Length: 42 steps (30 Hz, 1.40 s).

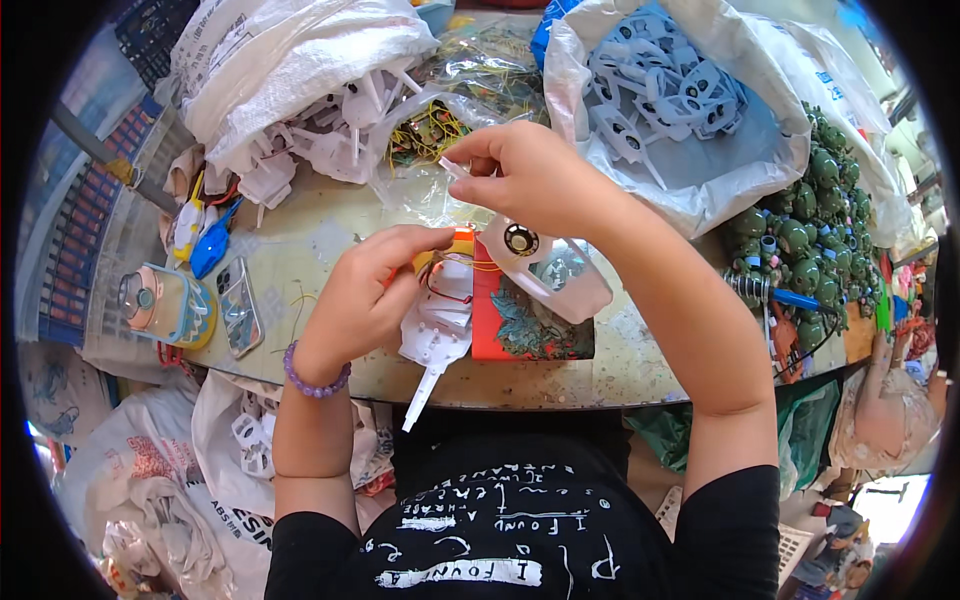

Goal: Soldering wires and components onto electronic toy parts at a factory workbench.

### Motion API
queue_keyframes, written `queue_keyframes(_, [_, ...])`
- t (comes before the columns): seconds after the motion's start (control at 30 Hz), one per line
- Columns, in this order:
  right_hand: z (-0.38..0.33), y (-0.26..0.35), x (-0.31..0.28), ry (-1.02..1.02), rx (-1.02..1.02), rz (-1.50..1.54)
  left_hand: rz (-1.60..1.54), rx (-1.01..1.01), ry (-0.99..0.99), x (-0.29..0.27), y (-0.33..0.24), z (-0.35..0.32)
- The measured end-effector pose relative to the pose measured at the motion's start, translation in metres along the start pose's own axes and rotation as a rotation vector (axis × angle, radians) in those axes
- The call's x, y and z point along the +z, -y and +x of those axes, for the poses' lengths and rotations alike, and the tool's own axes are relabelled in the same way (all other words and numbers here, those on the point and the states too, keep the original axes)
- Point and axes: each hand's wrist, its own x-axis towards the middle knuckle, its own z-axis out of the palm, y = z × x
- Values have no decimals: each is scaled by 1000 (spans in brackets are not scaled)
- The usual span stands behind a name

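My left hand (385, 285) is closed on a white plastic shell (436, 335) whose narrow stem points toward me. Thin red and yellow wires (447, 285) and an orange part (463, 242) show at its upper end, by my fingertips. My right hand (525, 180) is raised to the right of it, thumb and fingers pinching a white plastic piece (453, 168). Just below that hand is another white shell (575, 300) with a round black part (520, 240). Whether the pinched piece belongs to this shell is hidden by the hand. Underneath lies a red and dark patterned box (540, 340).
White sacks of shells stand at back left (300, 60) and back right (690, 190). Wired boards (430, 130) lie in clear plastic between them. Dark green figures (810, 210) are heaped at right near a blue-handled tool (795, 299). A phone (239, 307) and bottle (165, 305) sit left.
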Motion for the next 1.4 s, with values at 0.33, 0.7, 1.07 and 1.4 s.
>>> queue_keyframes(0.33, [-16, 27, -7, -40, -126, -129, 28, 107, 198, -5, 33, 22])
queue_keyframes(0.7, [-62, 58, 20, -366, -771, -384, 244, 121, -76, -4, 5, -52])
queue_keyframes(1.07, [-119, 25, 94, -321, -1081, -438, 299, 255, -92, 4, -3, -83])
queue_keyframes(1.4, [-126, 16, 112, -263, -1030, -324, -987, -706, 33, 49, -3, -113])
